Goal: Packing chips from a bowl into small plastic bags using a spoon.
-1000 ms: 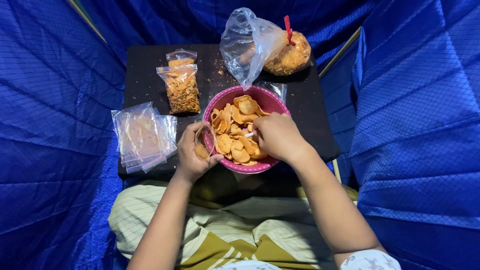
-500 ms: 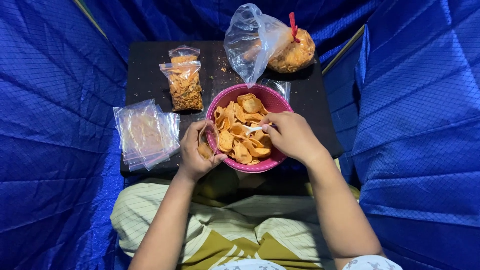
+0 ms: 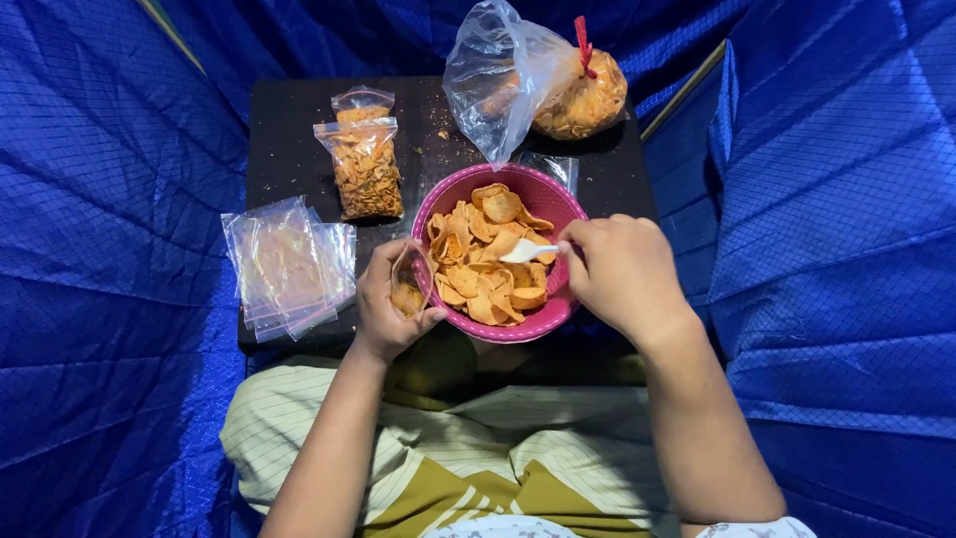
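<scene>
At the centre of the frame the left hand (image 3: 383, 304) is curled around a small clear pouch (image 3: 409, 284), thumb and fingers closed on it so that its mouth stands open just beside the left rim of a pink bowl (image 3: 538, 324). A few orange chips already lie inside the pouch. The right hand (image 3: 622, 269) is closed in a pinch on the handle of a small white spoon (image 3: 528, 252), whose blade lies over the heap of orange chips (image 3: 488, 259) in the bowl, pointing toward the left of the frame.

The bowl sits at the near edge of a dark counter (image 3: 289, 139). In the upper middle of the frame, just behind the bowl, lies a large clear bag of chips (image 3: 583, 100) with a red tie at its neck, its loose plastic billowing toward the bowl. In the upper left part of the counter lie two filled pouches (image 3: 366, 164), one overlapping the other. Further left, a stack of empty clear pouches (image 3: 289, 264) hangs partly over the counter's edge. Crumbs speckle the counter's top. Blue quilted fabric (image 3: 110, 249) fills both sides of the frame, and a striped cream and olive cloth (image 3: 448, 448) covers the person's lap at the bottom.
</scene>
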